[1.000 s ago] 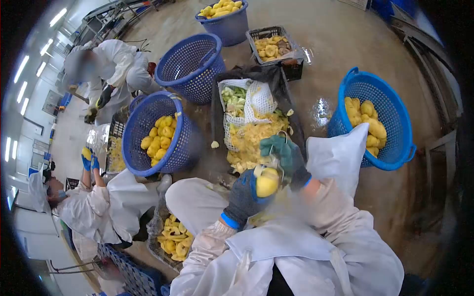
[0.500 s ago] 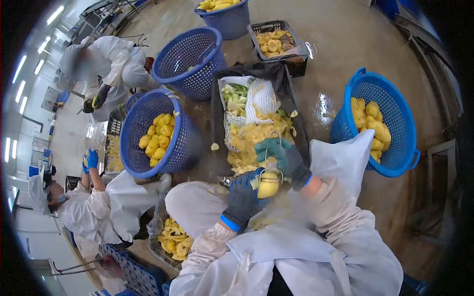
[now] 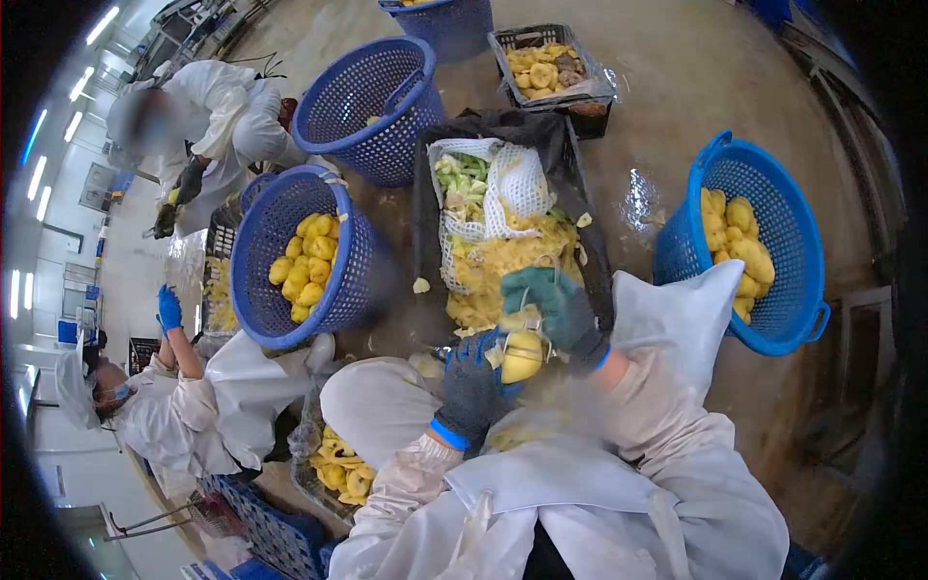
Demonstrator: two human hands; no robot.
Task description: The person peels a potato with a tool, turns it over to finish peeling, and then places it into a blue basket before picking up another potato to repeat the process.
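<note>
While the left hand (image 3: 471,382) is clamped on the yellow fruit (image 3: 523,357), the right hand (image 3: 561,311) is closed around the metal tool (image 3: 548,343). The fruit is located between the hands, above the operator's lap, with the tool's wire frame against it. Ahead of the hands, a black crate (image 3: 590,193) contains peelings (image 3: 483,280). Fruit-filled baskets stand on both sides: a left basket (image 3: 249,280) and a right basket (image 3: 797,261).

The person (image 3: 696,483) wears a white apron (image 3: 551,472), cream sleeves (image 3: 394,483) and blue-cuffed dark gloves (image 3: 468,389), the right green-fingered.
</note>
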